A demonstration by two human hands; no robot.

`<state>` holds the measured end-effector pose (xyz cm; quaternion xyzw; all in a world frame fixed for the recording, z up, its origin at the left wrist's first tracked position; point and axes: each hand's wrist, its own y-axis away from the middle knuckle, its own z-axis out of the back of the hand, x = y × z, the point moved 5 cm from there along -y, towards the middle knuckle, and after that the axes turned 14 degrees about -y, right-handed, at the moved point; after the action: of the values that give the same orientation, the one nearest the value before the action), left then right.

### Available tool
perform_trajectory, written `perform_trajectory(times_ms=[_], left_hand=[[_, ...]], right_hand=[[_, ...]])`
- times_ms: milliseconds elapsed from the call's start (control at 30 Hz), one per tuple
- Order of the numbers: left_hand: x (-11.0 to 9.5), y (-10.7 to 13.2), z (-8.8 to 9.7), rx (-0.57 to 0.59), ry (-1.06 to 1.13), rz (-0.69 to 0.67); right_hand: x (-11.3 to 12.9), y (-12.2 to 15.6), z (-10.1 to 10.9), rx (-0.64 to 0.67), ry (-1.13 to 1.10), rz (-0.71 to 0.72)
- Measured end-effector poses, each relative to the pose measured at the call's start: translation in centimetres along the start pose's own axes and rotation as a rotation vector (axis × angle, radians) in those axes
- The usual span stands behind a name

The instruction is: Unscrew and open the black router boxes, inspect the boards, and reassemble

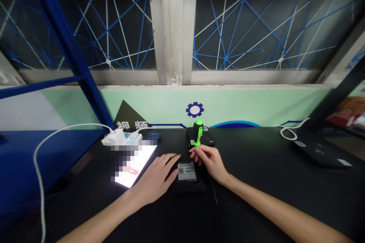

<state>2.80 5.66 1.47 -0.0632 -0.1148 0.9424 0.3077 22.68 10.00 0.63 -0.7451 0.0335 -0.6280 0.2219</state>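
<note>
Two things are in hand: a flat black drive [186,177] with a white printed label, lying on the black table [256,182] just in front of the person, and a screwdriver [197,133] with a green-and-black handle standing nearly upright at the drive's far edge. The right hand [211,161] has its fingers curled in, thumb and fingertips pinched around the lower part of the tool, handle pointing up. Whether the tip sits in a screw I cannot tell; the fingers hide it. The left hand [157,177] lies flat, fingers stretched out and close together, resting on the drive's left edge and gripping nothing.

Just behind the screwdriver sits a second small black box [205,138]. To the left of the left hand a lit tablet [140,159] lies face up, and beyond it a white power strip [121,137] trails a white cable [40,152] off the table edge. Well off to the right rests a flat black device [319,150] beside a coiled white lead [289,131].
</note>
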Motion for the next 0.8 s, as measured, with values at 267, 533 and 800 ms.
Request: perform_trajectory(times_ms=[267,533,800], left_hand=[[-0.11,0.06,0.20,-0.009,-0.002,0.001],[-0.05,-0.01,0.12,0.028,0.009,0.006],[0.17,0.10,-0.15,0.032,0.017,0.008]], right_hand=[[-0.14,-0.01,0.12,-0.002,0.004,0.002],[0.02,0.08,0.03,-0.010,-0.017,0.017],[-0.43,0.24,0.28,0.000,-0.016,0.008]])
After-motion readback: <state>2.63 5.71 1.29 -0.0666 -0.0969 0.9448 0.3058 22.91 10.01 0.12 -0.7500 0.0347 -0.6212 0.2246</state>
